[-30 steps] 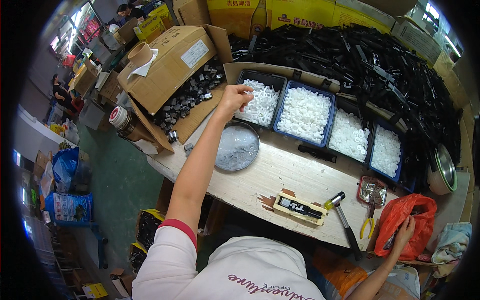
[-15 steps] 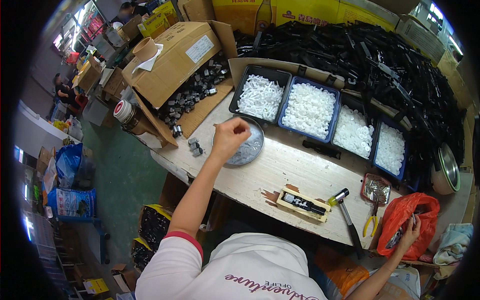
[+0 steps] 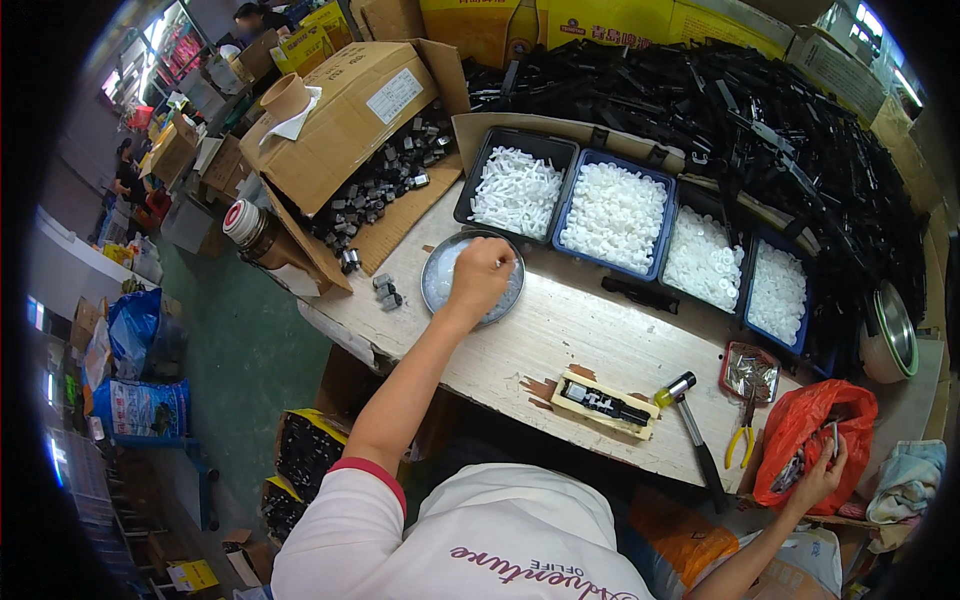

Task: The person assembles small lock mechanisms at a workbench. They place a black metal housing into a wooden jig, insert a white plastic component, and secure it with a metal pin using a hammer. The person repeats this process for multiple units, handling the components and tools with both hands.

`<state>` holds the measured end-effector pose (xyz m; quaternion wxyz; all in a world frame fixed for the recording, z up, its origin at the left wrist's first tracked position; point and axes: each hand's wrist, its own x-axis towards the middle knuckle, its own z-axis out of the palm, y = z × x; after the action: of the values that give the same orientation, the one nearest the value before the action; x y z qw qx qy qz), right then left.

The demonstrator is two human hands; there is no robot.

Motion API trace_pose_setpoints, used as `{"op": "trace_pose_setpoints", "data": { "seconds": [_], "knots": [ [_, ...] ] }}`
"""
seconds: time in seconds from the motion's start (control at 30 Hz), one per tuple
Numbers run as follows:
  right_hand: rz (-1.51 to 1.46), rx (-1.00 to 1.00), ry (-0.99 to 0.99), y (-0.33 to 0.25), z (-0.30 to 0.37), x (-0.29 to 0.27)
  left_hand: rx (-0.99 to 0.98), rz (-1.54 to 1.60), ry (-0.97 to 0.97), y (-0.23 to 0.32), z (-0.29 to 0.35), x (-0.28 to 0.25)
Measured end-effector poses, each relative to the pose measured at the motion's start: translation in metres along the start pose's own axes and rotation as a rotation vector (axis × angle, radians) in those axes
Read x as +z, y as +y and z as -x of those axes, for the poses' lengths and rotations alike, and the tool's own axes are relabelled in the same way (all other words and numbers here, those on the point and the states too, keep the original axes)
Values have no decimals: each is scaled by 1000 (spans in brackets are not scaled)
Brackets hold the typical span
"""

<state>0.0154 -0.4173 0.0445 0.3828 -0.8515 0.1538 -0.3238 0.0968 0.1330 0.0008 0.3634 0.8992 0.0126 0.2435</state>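
My left hand (image 3: 480, 278) is over the round metal dish (image 3: 432, 290), fingers pinched at its right side. The dish holds a pale, clear-looking substance; what the fingertips grip is too small to tell. My right hand (image 3: 822, 478) is at the red plastic bag (image 3: 800, 425), its fingers closed on a slim metal piece (image 3: 835, 436) at the bag's opening. Between the hands, a cream-coloured fixture block (image 3: 640, 432) lies on the table with a black and silver mechanism (image 3: 606, 403) set in it.
Four trays of white plastic parts, among them a blue one (image 3: 660, 262), line the table's back. Behind is a heap of black parts (image 3: 780, 140). A hammer (image 3: 692, 428), yellow-handled pliers (image 3: 740, 446) and a red dish (image 3: 733, 385) lie right; a cardboard box (image 3: 345, 125) stands left.
My left hand has moved slightly right and down, still over the dish. My right hand has risen a little at the bag, and a slim metal piece now shows in its fingers.
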Motion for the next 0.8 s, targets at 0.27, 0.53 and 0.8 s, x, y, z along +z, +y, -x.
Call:
{"op": "trace_pose_setpoints", "data": {
  "seconds": [0.27, 0.53, 0.8],
  "knots": [
    [-106, -186, -431, -81, 47, 61, -384, 651, 7, 19, 21, -29],
    [-375, -567, -757, -170, 104, 148, -355, 991, -260, 79, 58, -12],
    [-377, -573, -800, -177, 109, 153, -198, 845, -369, 100, 70, -3]
  ]
}}
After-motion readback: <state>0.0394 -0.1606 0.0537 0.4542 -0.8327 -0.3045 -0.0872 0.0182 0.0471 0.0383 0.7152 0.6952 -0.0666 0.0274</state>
